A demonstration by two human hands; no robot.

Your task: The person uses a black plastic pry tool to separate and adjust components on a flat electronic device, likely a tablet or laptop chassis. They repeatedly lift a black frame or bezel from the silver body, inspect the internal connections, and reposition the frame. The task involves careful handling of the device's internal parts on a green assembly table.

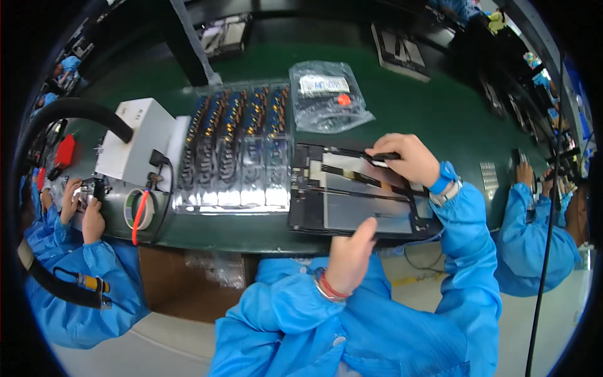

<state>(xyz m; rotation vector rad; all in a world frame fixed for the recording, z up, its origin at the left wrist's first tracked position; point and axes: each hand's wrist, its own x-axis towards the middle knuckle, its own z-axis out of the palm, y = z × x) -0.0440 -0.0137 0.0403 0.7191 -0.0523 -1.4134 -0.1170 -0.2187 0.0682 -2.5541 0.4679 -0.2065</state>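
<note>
Head view: opened flat device (348,212) is laid on green table (452,113), directly in front of the person — black frame, silvery panels, dark ribbon strips across the middle. Small dark piece (384,158) is pinched in right hand (411,160), fingers closed, above the device's far edge toward the right; kind of piece can't be told. Left hand (350,259) is placed at the near edge, thumb extended up over it; other fingers are hidden, so grip and opening can't be told.

Clear tray (251,209) with rows of small boards (232,113) is set just left of the device. Clear plastic bag (330,113) with white label and orange dot is placed beyond it. White box (141,141) and tape roll (130,210) are seen farther left, red strip (141,220) across the roll. Cardboard box (166,283) is seen below the near table edge. Co-workers in blue are seen both sides — a small device (88,191) is held by the left one.
</note>
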